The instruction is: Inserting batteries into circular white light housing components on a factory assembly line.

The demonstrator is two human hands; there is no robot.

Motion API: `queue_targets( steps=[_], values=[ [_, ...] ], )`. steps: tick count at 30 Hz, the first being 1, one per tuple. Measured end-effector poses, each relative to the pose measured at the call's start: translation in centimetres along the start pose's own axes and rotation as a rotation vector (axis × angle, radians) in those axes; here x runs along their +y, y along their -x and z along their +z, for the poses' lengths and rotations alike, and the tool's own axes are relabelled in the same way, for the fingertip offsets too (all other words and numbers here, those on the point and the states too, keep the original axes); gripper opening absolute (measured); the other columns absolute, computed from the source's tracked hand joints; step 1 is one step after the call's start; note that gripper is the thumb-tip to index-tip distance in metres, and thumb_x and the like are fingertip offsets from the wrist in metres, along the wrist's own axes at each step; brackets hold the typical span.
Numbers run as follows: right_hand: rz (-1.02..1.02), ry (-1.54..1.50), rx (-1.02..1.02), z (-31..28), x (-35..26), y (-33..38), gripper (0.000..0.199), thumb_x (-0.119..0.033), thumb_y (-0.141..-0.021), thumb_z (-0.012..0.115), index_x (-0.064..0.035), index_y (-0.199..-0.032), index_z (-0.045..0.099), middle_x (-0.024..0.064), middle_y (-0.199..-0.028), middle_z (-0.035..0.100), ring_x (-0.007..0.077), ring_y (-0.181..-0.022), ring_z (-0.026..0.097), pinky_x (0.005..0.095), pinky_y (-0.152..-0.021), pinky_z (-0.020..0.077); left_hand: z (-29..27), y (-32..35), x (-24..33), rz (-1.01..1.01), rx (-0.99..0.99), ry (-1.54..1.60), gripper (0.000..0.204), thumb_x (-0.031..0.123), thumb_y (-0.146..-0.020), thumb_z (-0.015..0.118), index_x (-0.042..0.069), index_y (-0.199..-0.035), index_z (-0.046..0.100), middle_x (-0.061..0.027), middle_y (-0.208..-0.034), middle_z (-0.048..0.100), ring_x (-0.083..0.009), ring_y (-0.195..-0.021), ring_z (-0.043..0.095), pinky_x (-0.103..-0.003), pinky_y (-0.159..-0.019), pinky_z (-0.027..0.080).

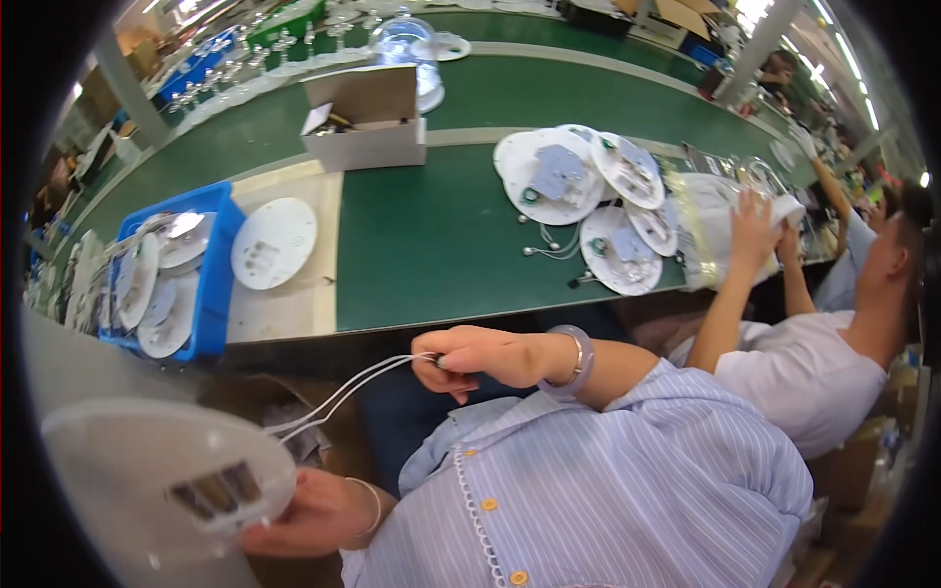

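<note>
At 7 o'clock the left hand [319,514] is gripping a white disc [147,465] at 8 o'clock by its edge. Near the centre, the right hand [480,359] is pinching white wires [345,389] stretching toward it. A blue bin [223,274] is holding discs at 9 o'clock; others [619,260] are lying toward 2.

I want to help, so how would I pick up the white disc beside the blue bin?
Probably pinch the disc by its right-hand rim, coming from the right. It's thin and round, so the edge should suit fingers and thumb. The bin's wall crowds its left edge.
</note>
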State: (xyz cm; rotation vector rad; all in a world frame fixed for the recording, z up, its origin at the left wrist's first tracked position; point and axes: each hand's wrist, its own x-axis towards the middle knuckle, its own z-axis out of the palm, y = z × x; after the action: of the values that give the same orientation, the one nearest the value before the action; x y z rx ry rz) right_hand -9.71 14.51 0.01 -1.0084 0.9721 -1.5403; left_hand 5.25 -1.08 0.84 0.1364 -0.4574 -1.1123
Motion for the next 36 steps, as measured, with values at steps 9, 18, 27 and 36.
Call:
queue_targets(
  steps=[9, 18, 27, 36],
  values=[
    [-0.078, 0.11, -0.067, 2.7, -1.4, -0.8, 0.017, -0.014, -0.084, 0.045, 0.0014, -0.089, 0.051, 0.0042, -0.067, 0.06, 0.0067, -0.053, 0.051, 0.0198, -0.051, 0.0413, -0.2, 1.8, -1.3, -0.067, -0.346, 0.228, 0.024, 0.02, -0.086, 0.04, 0.003, -0.102, 0.048, -0.0137, -0.097, 0.05, -0.0243, -0.089, 0.049, -0.036, -0.075, 0.039],
    [-0.096, 0.092, -0.071, 3.0, -1.5, -1.1, 0.018, -0.014, -0.083, 0.048, 0.0015, -0.091, 0.053, 0.0053, -0.066, 0.061, 0.0084, -0.058, 0.055, 0.0202, -0.054, 0.0432, -0.3, 2.4, -2.1, -0.13, -0.29, 0.182, 0.025, 0.02, -0.086, 0.041, 0.002, -0.102, 0.047, -0.0142, -0.098, 0.049, -0.0249, -0.089, 0.05, -0.037, -0.075, 0.039],
    [-0.113, 0.096, -0.049, 3.0, -0.8, -1.4, 0.018, -0.013, -0.082, 0.049, 0.0014, -0.092, 0.053, 0.0061, -0.068, 0.06, 0.0092, -0.063, 0.057, 0.0212, -0.056, 0.0436, -1.2, 1.3, -1.8, -0.157, -0.282, 0.069, 0.026, 0.021, -0.085, 0.042, 0.002, -0.102, 0.046, -0.0147, -0.099, 0.049, -0.0255, -0.089, 0.05, -0.038, -0.075, 0.04],
    [-0.124, 0.153, -0.036, 2.8, -1.0, -1.7, 0.018, -0.014, -0.083, 0.049, 0.0011, -0.092, 0.054, 0.0055, -0.068, 0.06, 0.0091, -0.059, 0.056, 0.0208, -0.053, 0.0431, -1.4, 0.5, -0.5, -0.146, -0.237, -0.032, 0.027, 0.021, -0.085, 0.044, 0.001, -0.102, 0.045, -0.0153, -0.1, 0.049, -0.0261, -0.089, 0.05, -0.039, -0.075, 0.04]
  ],
)
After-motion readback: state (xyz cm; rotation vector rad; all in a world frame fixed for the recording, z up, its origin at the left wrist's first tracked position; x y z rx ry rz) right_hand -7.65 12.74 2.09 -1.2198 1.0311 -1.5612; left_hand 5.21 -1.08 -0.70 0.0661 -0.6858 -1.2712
